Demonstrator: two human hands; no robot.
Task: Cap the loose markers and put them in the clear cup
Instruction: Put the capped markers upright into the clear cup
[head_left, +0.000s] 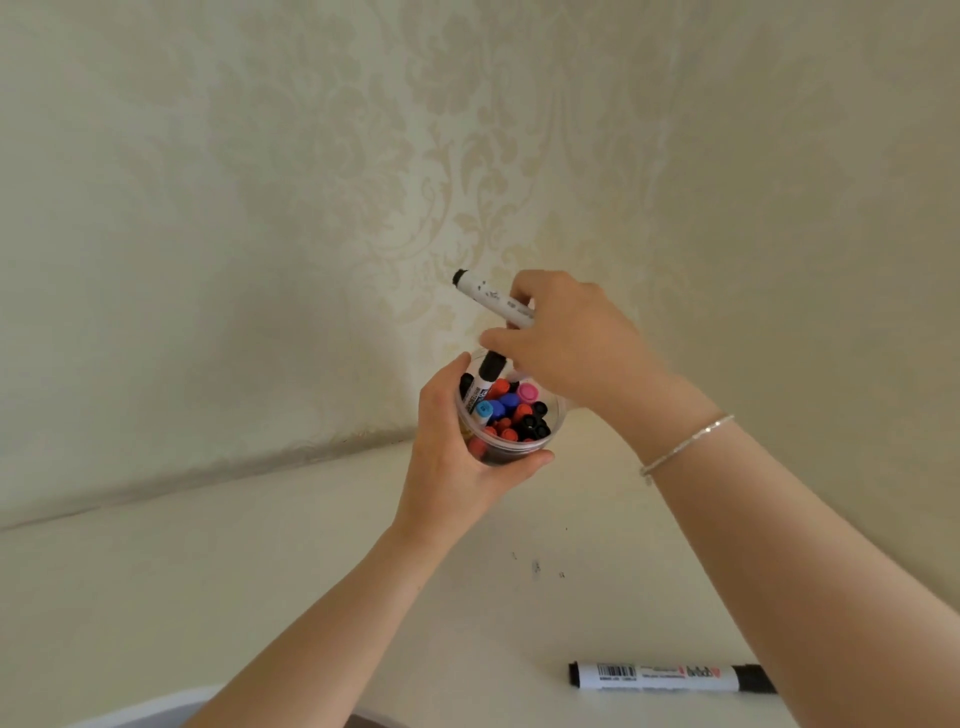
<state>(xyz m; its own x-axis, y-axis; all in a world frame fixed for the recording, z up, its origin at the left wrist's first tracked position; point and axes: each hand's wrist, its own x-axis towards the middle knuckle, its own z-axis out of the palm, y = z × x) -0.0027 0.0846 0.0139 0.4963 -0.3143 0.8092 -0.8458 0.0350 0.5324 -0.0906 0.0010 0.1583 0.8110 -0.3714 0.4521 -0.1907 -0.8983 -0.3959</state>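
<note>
My left hand (451, 457) grips the clear cup (553, 415) from the left and holds it above the white table. The cup is packed with several capped markers in red, blue, pink and black. My right hand (566, 338) is just above the cup and holds two markers. One white marker (485, 293) with a black end sticks up and to the left. The other, a black-capped marker (485, 379), goes down into the cup under my fingers. A third white marker with a black cap (670, 675) lies flat on the table at the lower right, partly under my right forearm.
The white table (260, 571) meets a patterned cream wall (311, 208) right behind the cup. A few small dark marks (536, 566) dot the table in front of the cup. A pale curved edge (156, 712) shows at the bottom left.
</note>
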